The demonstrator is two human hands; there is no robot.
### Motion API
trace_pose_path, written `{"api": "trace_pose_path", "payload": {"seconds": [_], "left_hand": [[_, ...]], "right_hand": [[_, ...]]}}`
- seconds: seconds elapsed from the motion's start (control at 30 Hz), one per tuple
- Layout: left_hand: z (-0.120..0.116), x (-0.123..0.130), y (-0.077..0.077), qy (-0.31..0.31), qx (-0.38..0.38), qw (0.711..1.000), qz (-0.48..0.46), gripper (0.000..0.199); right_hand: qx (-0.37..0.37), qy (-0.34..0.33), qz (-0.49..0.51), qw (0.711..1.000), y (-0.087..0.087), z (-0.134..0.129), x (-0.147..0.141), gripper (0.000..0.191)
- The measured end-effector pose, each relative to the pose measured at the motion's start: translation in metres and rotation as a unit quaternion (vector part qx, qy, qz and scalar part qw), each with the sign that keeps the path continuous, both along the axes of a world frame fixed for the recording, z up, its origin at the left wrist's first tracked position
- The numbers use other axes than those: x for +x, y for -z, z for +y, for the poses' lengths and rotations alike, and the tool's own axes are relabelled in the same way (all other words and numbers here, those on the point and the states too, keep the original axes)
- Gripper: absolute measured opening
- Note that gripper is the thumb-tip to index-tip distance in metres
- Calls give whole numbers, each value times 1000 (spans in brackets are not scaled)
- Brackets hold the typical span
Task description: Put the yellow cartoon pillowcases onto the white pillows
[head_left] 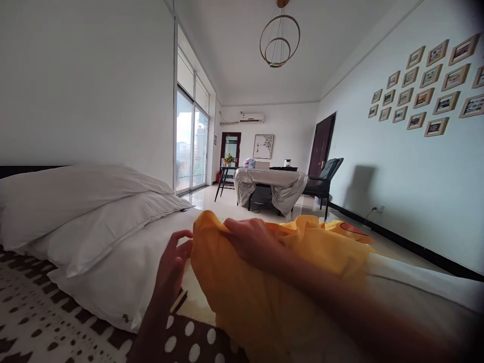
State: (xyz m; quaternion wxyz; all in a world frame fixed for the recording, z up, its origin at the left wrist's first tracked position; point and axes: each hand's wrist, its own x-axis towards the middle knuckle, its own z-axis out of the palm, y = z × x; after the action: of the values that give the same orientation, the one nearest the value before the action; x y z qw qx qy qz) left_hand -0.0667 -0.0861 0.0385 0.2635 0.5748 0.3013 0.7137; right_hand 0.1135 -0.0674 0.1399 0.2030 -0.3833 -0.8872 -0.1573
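My right hand (251, 239) grips the upper edge of a yellow cloth (223, 272), its fingers closed over a fold. The cloth hangs down in front of me and spreads to the right, with a reddish patch at its far end. My left hand (172, 264) is just left of the cloth, its fingers bent and apart, the tips close to the cloth's edge. Whether they touch it I cannot tell. A white padded or cloth item (427, 282) lies to the right, against the yellow cloth; my right forearm hides part of both.
White pillows (102, 206) are piled at the left on a brown-and-white patterned bedspread (34, 307). Beyond stand a covered table (270, 176) and a black chair (327, 179) on a shiny floor. Sliding glass doors (192, 141) are at the left, framed pictures (423, 96) at the right.
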Motion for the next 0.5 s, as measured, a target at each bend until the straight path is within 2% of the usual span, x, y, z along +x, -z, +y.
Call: {"api": "trace_pose_path", "payload": {"seconds": [0.07,0.17,0.27,0.4,0.5], "left_hand": [[5,9,4,23,-39,997,65,57],[9,35,10,2,-110,990,92,35],[14,53,14,5,-128,991,34,31],[24,51,19,110,-169,976,-85,44],[33,45,28,152,-193,961,-131,49]], "right_hand": [[0,-10,58,998,-6,2,3,28],[-12,-56,142,988,-6,3,3,32],[-33,-88,197,976,0,3,1,26],[-43,-93,227,968,1,4,3,19],[-28,-75,178,981,-3,7,6,21]]}}
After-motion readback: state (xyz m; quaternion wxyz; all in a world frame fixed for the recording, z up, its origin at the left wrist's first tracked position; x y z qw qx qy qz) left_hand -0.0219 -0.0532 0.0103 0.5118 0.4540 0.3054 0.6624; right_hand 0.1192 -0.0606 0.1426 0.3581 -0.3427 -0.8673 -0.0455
